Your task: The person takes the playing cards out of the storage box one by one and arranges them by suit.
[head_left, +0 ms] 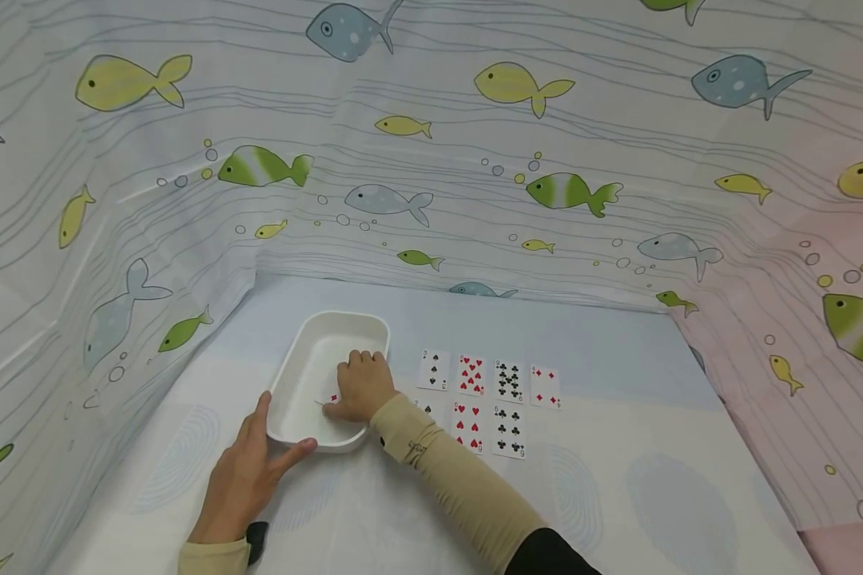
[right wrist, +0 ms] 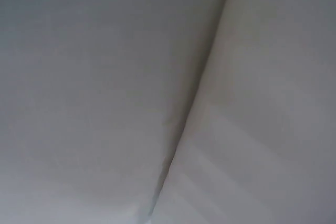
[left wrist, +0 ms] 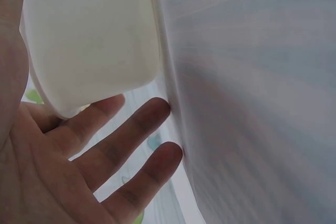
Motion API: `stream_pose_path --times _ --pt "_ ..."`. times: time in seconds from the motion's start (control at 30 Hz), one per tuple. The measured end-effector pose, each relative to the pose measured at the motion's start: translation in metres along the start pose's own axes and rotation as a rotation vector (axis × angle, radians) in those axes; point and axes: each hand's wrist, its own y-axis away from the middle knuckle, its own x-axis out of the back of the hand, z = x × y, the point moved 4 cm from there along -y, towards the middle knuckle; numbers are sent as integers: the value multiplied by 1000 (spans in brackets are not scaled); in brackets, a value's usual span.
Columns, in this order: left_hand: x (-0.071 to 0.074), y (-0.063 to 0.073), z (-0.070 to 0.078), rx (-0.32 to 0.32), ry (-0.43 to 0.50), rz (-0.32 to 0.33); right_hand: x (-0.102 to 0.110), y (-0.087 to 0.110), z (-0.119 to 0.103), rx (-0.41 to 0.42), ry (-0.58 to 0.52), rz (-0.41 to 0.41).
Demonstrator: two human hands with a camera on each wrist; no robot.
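Observation:
A white rectangular tray (head_left: 295, 375) with rounded corners stands on the table. My left hand (head_left: 240, 471) braces its near left corner, thumb along the near rim and fingers against the left side. In the left wrist view, those fingers (left wrist: 113, 153) spread beside the tray's outer wall (left wrist: 94, 35). Reaching over the tray's right side, my right hand (head_left: 364, 387) has curled fingers and pinches a playing card (head_left: 334, 397) low inside. Only a red diamond and a pale edge of that card show; the hand covers the rest.
Right of the tray, face-up playing cards lie in two rows; they include a spade card (head_left: 434, 370), heart cards (head_left: 471, 374), club cards (head_left: 508, 381) and a diamond card (head_left: 546, 386). My right forearm (head_left: 460, 479) crosses before the nearer row. A fish-patterned curtain (head_left: 446, 160) encloses the table.

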Motion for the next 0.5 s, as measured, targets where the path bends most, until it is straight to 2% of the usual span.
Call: stream_pose_path --times 0.23,0.5 --pt "0 1 0 2 3 -1 1 0 0 -12 -19 -1" --pt "0 1 0 0 3 3 1 1 0 -12 13 21"
